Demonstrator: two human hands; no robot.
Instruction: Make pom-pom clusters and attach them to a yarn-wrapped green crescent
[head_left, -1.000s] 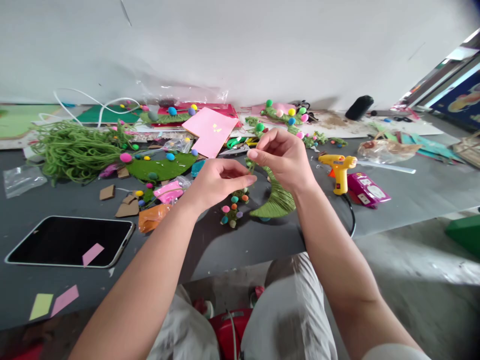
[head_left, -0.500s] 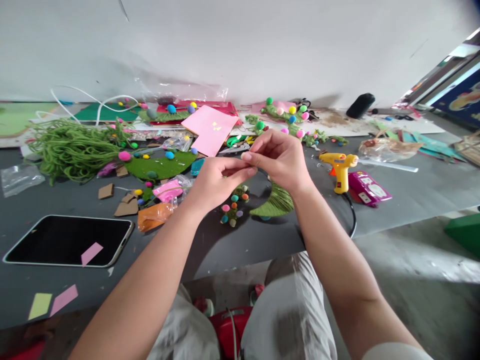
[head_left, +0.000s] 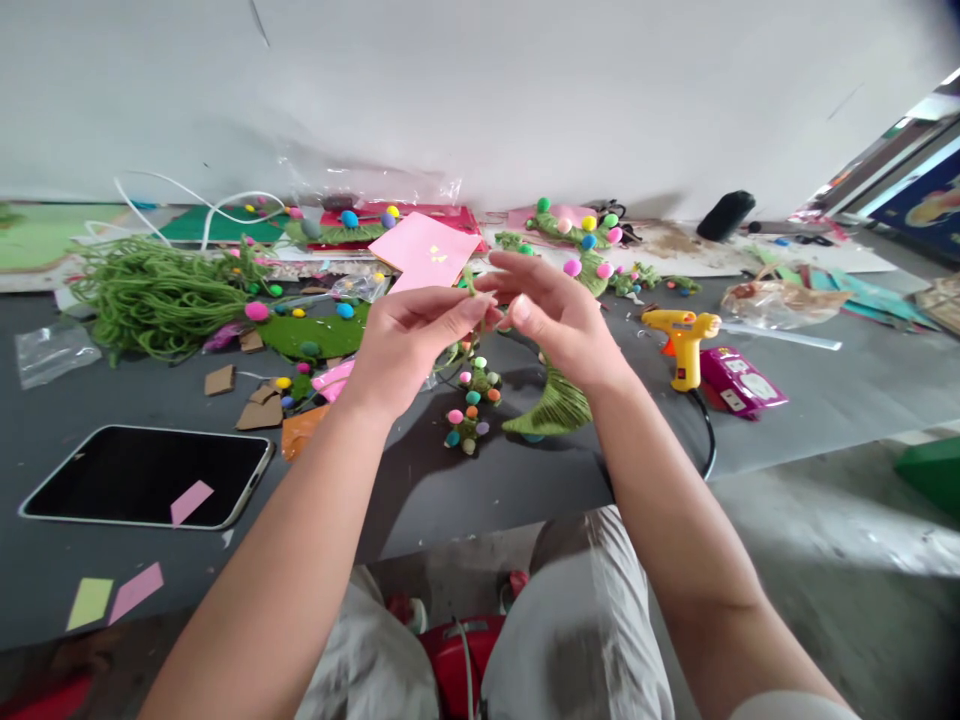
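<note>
Over the middle of the table, my left hand point(head_left: 409, 340) pinches a small green yarn piece point(head_left: 470, 280) whose tip shows above the fingertips; its remainder is mostly hidden by the fingers. Close by on the right, my right hand point(head_left: 562, 320) has its fingers apart, the thumb near the left fingertips, and nothing visible in its grasp. Below the hands lie small green pieces dotted with pom-poms point(head_left: 472, 398). Beside them rests a crescent wrapped in green yarn point(head_left: 555, 405), partly covered by my right hand.
A yellow glue gun point(head_left: 682, 345) stands at right, its black cord trailing to the table edge, by a purple packet point(head_left: 742, 382). At left are a phone point(head_left: 142, 475), a heap of green yarn point(head_left: 161, 295) and cardboard scraps point(head_left: 259, 408). Pink paper point(head_left: 427, 250) lies behind.
My right hand's fingers have spread and come away from the pinch. A green yarn tip now shows above my left fingertips. The view has shifted slightly.
</note>
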